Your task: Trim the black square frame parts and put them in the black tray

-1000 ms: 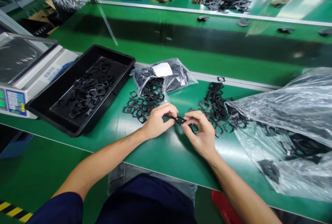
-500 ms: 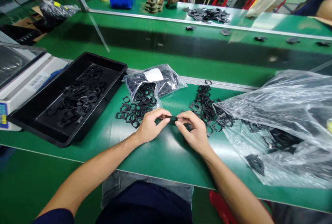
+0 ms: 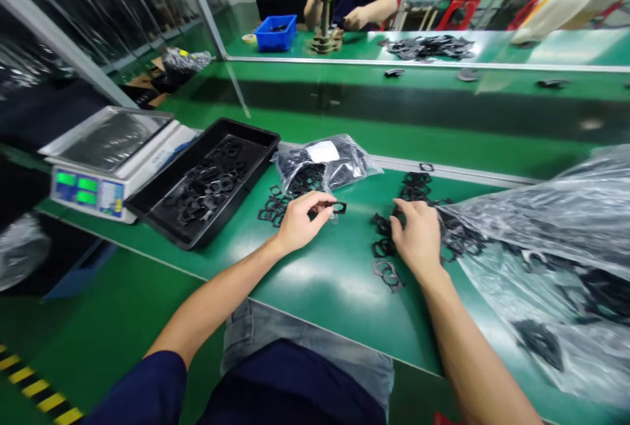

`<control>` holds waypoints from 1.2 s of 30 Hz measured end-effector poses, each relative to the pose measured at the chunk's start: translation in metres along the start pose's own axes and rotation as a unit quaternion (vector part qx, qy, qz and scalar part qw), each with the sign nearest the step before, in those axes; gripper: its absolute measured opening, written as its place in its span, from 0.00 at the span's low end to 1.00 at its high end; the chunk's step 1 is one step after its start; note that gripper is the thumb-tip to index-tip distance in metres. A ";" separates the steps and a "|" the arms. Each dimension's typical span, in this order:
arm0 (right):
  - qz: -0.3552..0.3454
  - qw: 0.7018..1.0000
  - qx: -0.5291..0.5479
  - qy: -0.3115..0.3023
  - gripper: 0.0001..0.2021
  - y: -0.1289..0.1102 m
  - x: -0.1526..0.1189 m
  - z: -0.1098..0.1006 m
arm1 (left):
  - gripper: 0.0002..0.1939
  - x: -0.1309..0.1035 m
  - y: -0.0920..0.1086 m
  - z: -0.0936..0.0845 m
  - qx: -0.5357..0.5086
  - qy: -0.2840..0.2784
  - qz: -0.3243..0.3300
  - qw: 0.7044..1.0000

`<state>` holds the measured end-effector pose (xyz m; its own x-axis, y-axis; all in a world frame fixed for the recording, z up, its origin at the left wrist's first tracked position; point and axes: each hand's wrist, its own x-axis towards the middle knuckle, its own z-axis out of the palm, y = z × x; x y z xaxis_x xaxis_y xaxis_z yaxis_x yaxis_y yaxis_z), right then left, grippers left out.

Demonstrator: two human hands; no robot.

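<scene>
Desk [image 3: 315, 300]: green, glossy.
Black part [image 3: 344, 207]: held over desk; judged light and stiff, to be taken by its rim.
Left hand [image 3: 300, 225]: fingers closed on part's edge.
Right hand [image 3: 418, 236]: placed at loose-part pile [image 3: 416, 180]; finger grip cannot be told.

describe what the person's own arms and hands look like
The left hand and right hand are bare, ungloved. On the left, a short navy sleeve ends above a bare forearm; the right forearm is bare as far as it shows.
</scene>
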<state>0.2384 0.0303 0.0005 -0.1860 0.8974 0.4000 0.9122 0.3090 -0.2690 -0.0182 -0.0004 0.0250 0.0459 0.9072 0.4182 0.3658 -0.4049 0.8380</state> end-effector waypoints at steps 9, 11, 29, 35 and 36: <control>-0.023 0.985 0.121 0.117 0.08 -0.024 0.001 -0.017 | 0.10 0.001 -0.019 -0.159 0.274 0.156 -0.017 0.949; 0.006 0.975 0.195 0.104 0.06 -0.038 -0.003 -0.022 | 0.09 -0.005 -0.029 -0.187 0.346 0.173 -0.037 0.921; 0.049 0.918 0.389 -0.058 0.10 -0.066 -0.024 -0.007 | 0.05 -0.038 -0.025 -0.083 0.372 -0.109 0.079 0.918; 0.164 0.821 0.536 -0.113 0.16 -0.070 -0.028 -0.007 | 0.07 -0.022 0.004 -0.069 0.244 -0.024 0.114 0.963; 0.178 0.810 0.546 -0.119 0.17 -0.070 -0.028 -0.006 | 0.07 -0.018 0.010 -0.061 0.225 -0.020 0.126 0.966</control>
<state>0.1818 -0.0181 0.0140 -0.1668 0.9858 -0.0183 0.0806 -0.0048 -0.9967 -0.0726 -0.0275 0.0471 0.2190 0.7931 0.5683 0.7044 -0.5315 0.4704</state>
